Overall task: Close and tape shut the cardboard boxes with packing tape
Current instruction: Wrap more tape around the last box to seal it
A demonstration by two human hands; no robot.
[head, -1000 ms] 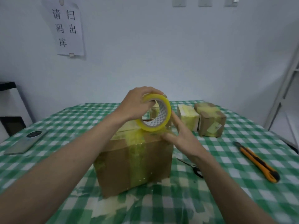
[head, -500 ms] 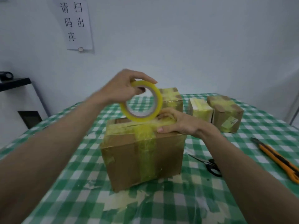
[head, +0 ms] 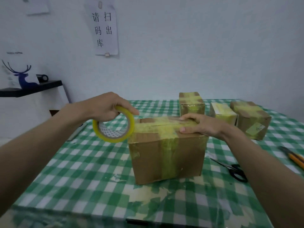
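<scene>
A large cardboard box (head: 166, 158) stands in the middle of the green checked table, with yellowish tape over its closed top and down its front. My left hand (head: 105, 107) grips a yellow roll of packing tape (head: 113, 127) just off the box's left top edge, and a strip of tape runs from the roll across the top. My right hand (head: 195, 124) lies flat on the right part of the box top, fingers straight, pressing the tape down.
Three smaller taped boxes stand behind: one (head: 191, 102) at the back, one (head: 222, 114) beside it, one (head: 251, 120) at the right. Black scissors (head: 233, 170) and an orange utility knife (head: 294, 158) lie to the right. A shelf (head: 31, 88) stands at the left.
My left hand has pulled the tape roll leftward past the box's left edge, drawing tape across the top. My right hand has stayed pressing on the box top.
</scene>
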